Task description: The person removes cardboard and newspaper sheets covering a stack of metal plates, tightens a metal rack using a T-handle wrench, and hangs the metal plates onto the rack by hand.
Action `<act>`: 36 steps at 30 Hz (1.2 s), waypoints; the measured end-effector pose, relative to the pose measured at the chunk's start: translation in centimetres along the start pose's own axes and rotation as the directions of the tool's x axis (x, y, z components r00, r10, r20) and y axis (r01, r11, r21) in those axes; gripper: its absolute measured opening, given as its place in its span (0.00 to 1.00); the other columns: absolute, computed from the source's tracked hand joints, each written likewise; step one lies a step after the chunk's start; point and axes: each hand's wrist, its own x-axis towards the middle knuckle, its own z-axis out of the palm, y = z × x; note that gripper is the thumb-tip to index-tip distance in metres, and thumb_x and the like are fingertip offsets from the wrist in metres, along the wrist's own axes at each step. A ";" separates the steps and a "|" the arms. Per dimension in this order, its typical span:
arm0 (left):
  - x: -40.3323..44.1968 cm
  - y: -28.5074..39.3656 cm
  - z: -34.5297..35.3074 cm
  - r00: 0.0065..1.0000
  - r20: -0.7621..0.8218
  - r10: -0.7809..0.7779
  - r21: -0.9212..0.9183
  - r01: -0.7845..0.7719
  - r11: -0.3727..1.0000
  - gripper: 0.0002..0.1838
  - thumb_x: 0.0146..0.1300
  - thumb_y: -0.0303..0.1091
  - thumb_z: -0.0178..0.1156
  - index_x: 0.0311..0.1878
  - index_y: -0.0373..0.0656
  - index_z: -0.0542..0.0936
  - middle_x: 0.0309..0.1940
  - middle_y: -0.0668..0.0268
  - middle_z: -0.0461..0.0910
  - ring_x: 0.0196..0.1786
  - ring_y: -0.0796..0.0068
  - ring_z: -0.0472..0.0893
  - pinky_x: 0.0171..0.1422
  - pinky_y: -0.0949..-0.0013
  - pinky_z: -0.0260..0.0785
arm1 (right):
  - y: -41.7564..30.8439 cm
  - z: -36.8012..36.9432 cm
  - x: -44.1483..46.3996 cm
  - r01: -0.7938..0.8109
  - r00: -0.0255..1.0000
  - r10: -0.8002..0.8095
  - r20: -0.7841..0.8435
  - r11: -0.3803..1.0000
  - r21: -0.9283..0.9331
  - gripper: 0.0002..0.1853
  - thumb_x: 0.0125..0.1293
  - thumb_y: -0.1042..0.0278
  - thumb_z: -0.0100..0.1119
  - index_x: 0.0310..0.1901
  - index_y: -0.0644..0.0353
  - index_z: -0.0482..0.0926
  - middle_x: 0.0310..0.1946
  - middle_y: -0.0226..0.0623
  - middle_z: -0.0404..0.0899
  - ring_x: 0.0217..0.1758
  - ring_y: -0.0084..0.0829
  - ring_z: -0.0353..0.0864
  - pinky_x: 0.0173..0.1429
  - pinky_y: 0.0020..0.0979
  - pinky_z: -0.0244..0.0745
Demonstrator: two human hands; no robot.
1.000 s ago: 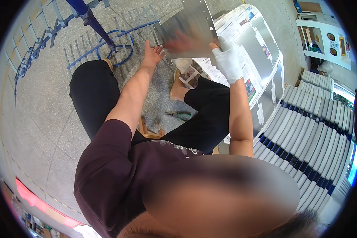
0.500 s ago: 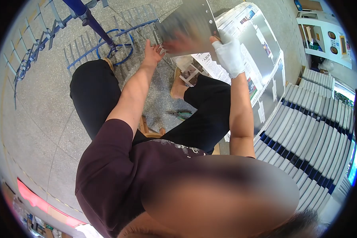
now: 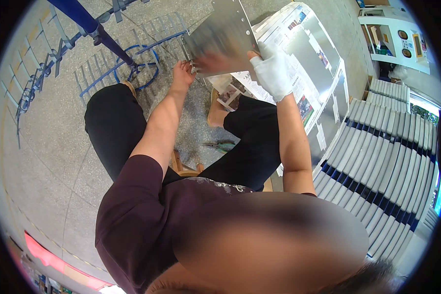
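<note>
Curled in from their wider spread, the left hand's point(image 3: 183, 74) fingers sit half-open beside the metal plate point(image 3: 223, 41), contact unclear; the gloved right hand point(image 3: 273, 71) clasps the plate's right edge, leaving it between both hands.

the sheet point(image 3: 218, 41) is ahead, the left hand point(image 3: 183, 73) by its left edge, the right hand point(image 3: 273, 71) on its right; left, a rack point(image 3: 99, 36); right, newspapers point(image 3: 304, 95) on a pile point(image 3: 314, 41), then stacked panels point(image 3: 377, 147); pliers point(image 3: 224, 146) lie between the legs point(image 3: 255, 142).
</note>
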 end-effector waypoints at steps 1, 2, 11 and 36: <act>-0.1 0.0 0.0 1.000 0.000 0.003 -0.001 -0.003 1.000 0.33 0.69 0.53 0.40 0.73 0.47 0.55 0.76 0.66 0.51 0.78 0.67 0.47 0.77 0.47 0.31 | 0.1 0.1 0.0 0.024 1.000 -0.025 -0.016 0.999 -0.025 0.13 0.62 0.69 0.57 0.47 0.65 0.80 0.25 0.48 0.80 0.28 0.40 0.82 0.36 0.35 0.75; -0.1 0.0 0.0 1.000 -0.001 0.006 -0.001 -0.006 1.000 0.33 0.70 0.53 0.40 0.73 0.47 0.55 0.75 0.66 0.52 0.78 0.67 0.47 0.77 0.47 0.31 | 0.1 0.1 -0.1 0.048 0.998 -0.050 -0.031 0.998 -0.050 0.14 0.62 0.68 0.57 0.47 0.64 0.80 0.27 0.49 0.81 0.31 0.43 0.83 0.39 0.36 0.76; 0.1 -0.3 -0.2 0.999 -0.022 0.033 0.009 -0.033 0.999 0.32 0.70 0.50 0.42 0.73 0.47 0.54 0.73 0.65 0.56 0.75 0.67 0.53 0.76 0.48 0.36 | 0.3 0.3 -0.1 -0.055 0.998 0.054 0.043 0.998 0.029 0.12 0.61 0.66 0.57 0.42 0.64 0.79 0.32 0.55 0.79 0.39 0.53 0.80 0.44 0.41 0.74; -22.9 10.3 28.2 0.883 0.351 0.310 0.468 -0.453 0.759 0.61 0.51 0.71 0.60 0.72 0.29 0.48 0.72 0.52 0.50 0.73 0.54 0.53 0.75 0.51 0.44 | -1.4 -0.2 0.1 0.024 0.999 -0.022 0.029 0.996 -0.085 0.13 0.59 0.62 0.52 0.35 0.63 0.82 0.32 0.56 0.81 0.41 0.54 0.81 0.49 0.46 0.74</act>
